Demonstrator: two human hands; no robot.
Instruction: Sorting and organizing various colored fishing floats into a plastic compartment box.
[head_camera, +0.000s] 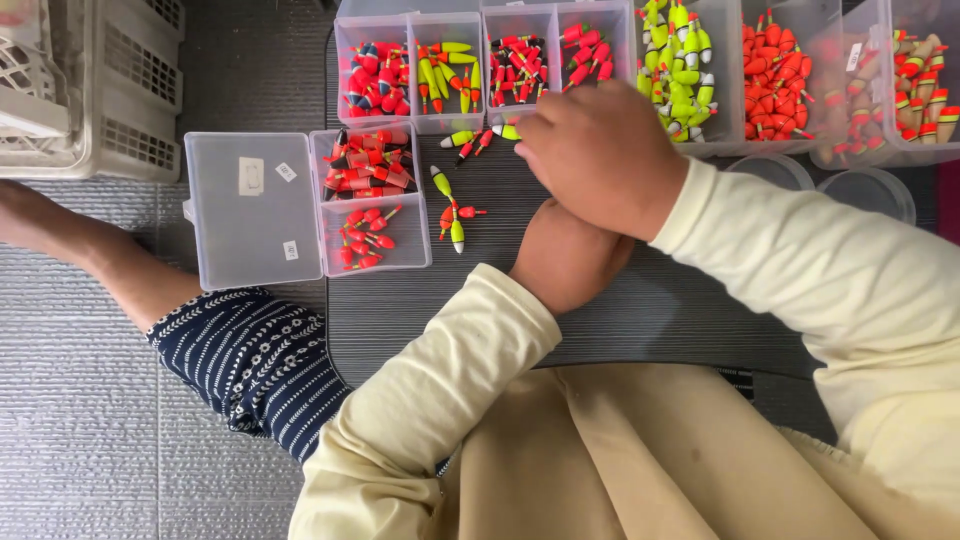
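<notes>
My right hand (600, 155) reaches across a dark ribbed mat (660, 300), knuckles up, fingers curled. Its fingertips rest at a yellow-green fishing float (503, 130) just in front of a clear compartment box (480, 112) of red and yellow floats. Whether the fingers grip it is hidden. My left hand (562, 255) lies on the mat below the right wrist, curled like a fist, its palm out of sight. Loose floats (452, 212) lie left of both hands. A small clear box (372, 255) with red floats stands open further left, its lid (250, 205) flat beside it.
Larger clear tubs hold yellow-green floats (685, 75), orange floats (785, 70) and tan floats (915, 85) at the back right. Two round clear lids (870, 192) lie near them. A white slatted basket (95, 90) stands at the back left. My bare leg (90, 255) stretches left.
</notes>
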